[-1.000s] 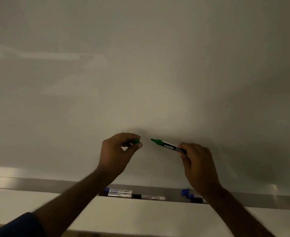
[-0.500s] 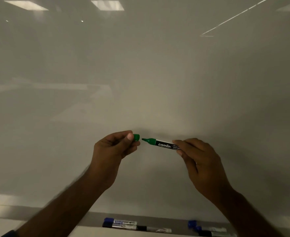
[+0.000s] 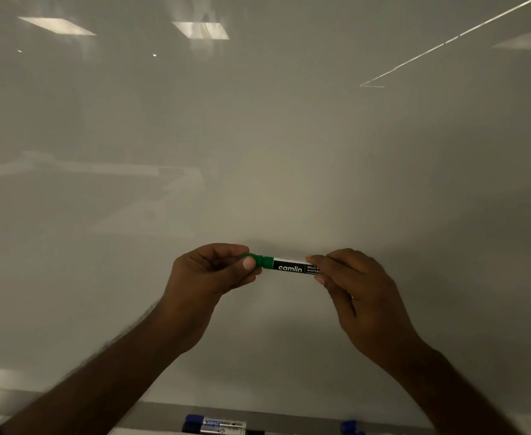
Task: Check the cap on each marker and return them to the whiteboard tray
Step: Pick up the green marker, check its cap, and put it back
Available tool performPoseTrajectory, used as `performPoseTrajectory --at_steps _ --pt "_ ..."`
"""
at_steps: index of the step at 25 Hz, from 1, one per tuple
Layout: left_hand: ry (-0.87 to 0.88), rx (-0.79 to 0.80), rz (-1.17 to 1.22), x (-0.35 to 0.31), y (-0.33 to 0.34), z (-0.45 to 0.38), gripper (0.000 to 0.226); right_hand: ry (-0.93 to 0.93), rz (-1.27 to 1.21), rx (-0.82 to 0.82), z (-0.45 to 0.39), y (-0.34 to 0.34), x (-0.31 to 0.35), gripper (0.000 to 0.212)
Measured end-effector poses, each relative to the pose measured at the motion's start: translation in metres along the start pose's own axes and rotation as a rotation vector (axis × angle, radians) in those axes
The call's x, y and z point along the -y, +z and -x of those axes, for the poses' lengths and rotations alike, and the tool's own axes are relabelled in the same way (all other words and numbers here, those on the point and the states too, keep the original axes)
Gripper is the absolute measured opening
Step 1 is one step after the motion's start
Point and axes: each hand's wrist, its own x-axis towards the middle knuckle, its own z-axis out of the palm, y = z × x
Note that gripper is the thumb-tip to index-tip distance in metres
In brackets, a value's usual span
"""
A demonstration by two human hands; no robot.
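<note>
Both hands work at chest height in front of the whiteboard (image 3: 264, 136) — our left hand (image 3: 209, 273) pinches the green cap (image 3: 259, 261) between thumb and curled fingers, our right hand (image 3: 350, 277) curls round the tail of the green marker (image 3: 290, 267), barrel level between them. Cap and barrel meet with no gap showing; whether the cap has clicked fully home we cannot tell from this angle. We judge the step as pressing the cap on, with the return to the tray (image 3: 289, 417) not yet made. Down at the lower edge, well below the hands, the tray holds a blue-capped marker (image 3: 215, 424) lying flat and a second blue cap end (image 3: 350, 426) farther right, both cut off by the frame. Risks as we read them: a cap pushed on crooked or only partway could loosen in the tray and let the tip dry — cause would be too light a squeeze or misaligned ends. The tray lies nearly out of sight, so setting the marker down blind could knock the ones resting there or miss the ledge altogether.
</note>
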Motion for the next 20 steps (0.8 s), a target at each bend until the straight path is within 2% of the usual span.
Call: performPoseTrajectory --at_steps 3,6,8,14,20 --pt "-0.023 0.084 -0.173 -0.005 -0.001 0.002 0.029 0.028 -0.056 0.028 -0.003 -0.003 -0.001 0.028" --pt "0.031 0.168 -0.565 -0.011 -0.001 0.003 0.007 0.045 -0.077 0.103 -0.003 -0.006 -0.003 0.029" --pt "0.081 0.166 -0.714 -0.011 0.001 0.004 0.015 0.053 -0.107 0.140 -0.002 -0.007 -0.003 0.028" --pt "0.172 0.169 -0.785 -0.004 0.011 0.005 0.022 0.055 -0.146 0.142 -0.001 -0.006 -0.004 0.024" --pt "0.166 0.181 -0.801 0.014 0.006 -0.001 0.021 0.074 -0.153 0.160 0.009 0.001 -0.017 0.024"
